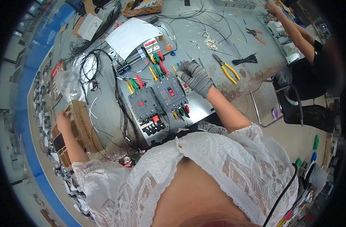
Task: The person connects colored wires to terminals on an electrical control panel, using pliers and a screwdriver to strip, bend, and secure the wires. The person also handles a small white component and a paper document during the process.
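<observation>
My right hand, in a grey knitted glove, is over the right side of a metal mounting panel. Its fingers are curled in; whatever they pinch is hidden. Close to it sits a dark grey circuit breaker with yellow, green and red sleeved leads. A contactor stands left of the breaker, with a black relay block below it. My bare left hand is at a wooden compartment box on the left; its fingertips are hard to make out.
Yellow-handled pliers, black cable ties and red-handled cutters lie to the right. White paper covers the panel's far end. Black cables run along its left side. Another person's hand is at the far right.
</observation>
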The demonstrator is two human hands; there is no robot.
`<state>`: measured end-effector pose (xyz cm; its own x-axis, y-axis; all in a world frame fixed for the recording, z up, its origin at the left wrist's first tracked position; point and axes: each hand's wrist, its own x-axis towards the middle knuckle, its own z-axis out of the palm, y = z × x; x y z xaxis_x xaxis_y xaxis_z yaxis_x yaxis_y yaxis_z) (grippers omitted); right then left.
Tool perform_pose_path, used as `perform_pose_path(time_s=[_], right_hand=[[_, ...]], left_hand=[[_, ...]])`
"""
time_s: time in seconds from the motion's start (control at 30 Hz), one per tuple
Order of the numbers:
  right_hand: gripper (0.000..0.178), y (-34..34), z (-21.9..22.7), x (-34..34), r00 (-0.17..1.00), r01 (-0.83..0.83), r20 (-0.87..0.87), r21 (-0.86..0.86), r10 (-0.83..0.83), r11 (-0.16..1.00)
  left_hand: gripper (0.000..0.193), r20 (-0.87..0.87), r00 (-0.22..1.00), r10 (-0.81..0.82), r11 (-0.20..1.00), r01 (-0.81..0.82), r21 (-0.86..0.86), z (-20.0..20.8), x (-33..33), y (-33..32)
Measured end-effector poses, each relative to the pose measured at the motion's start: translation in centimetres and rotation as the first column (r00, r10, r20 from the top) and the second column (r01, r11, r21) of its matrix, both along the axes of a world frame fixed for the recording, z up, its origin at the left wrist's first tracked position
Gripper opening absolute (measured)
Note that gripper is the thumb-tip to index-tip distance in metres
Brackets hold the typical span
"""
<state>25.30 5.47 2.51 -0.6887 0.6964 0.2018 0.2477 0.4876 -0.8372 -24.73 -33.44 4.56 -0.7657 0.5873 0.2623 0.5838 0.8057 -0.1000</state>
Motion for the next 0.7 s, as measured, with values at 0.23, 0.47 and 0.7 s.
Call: perform_pose_path(time_s=[0.23,0.47,0.7], right_hand=[[0.015,-0.1,0.4,0.2,0.992,-0.039,-0.121,-0.048,0.033,0.998],[0.014,-0.8,0.5,0.4,0.987,-0.065,-0.145,0.013,0.066,0.998],[0.011,0.1,0.1,1.9,0.99,0.001,-0.138,-0.017,-0.003,1.0]], left_hand=[[0.009,-0.038,0.998,0.056,0.99,-0.051,0.133,1.0,-0.1,-1.9],[0.012,0.048,0.99,0.135,0.99,-0.132,-0.055,-0.2,-1.5,-1.3],[0.013,-0.059,0.987,0.152,0.977,-0.141,0.161,0.9,-0.3,0.4]])
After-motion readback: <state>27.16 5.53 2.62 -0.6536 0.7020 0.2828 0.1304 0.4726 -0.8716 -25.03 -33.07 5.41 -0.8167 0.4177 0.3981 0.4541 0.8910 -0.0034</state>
